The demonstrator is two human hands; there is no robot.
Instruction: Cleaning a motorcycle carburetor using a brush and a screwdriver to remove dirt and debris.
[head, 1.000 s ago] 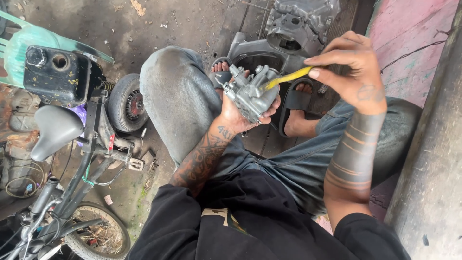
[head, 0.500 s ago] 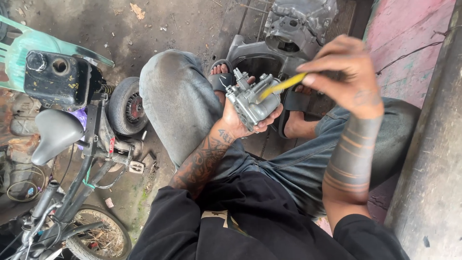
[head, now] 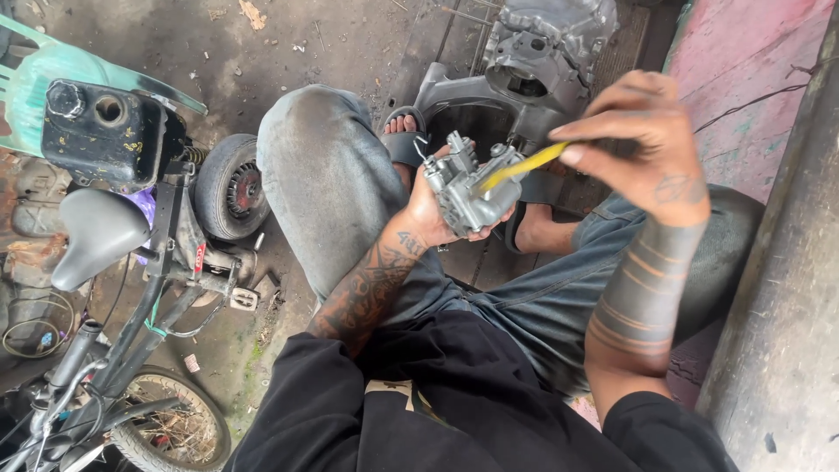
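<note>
A rough motorbike repair workshop: stained concrete floor [head: 350, 44], a stripped small bike frame [head: 149, 288] with bare saddle [head: 96, 232], a loose wheel [head: 229, 185], and a grey engine casing [head: 546, 48] lying about.

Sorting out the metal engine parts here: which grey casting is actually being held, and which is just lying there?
The small carburettor, cupped in the left hand, is held, with a yellow tool from the right hand on it. The larger casting lies on the ground beyond.

Dirty concrete floor [head: 350, 44] bears an engine casing [head: 546, 44].
</note>
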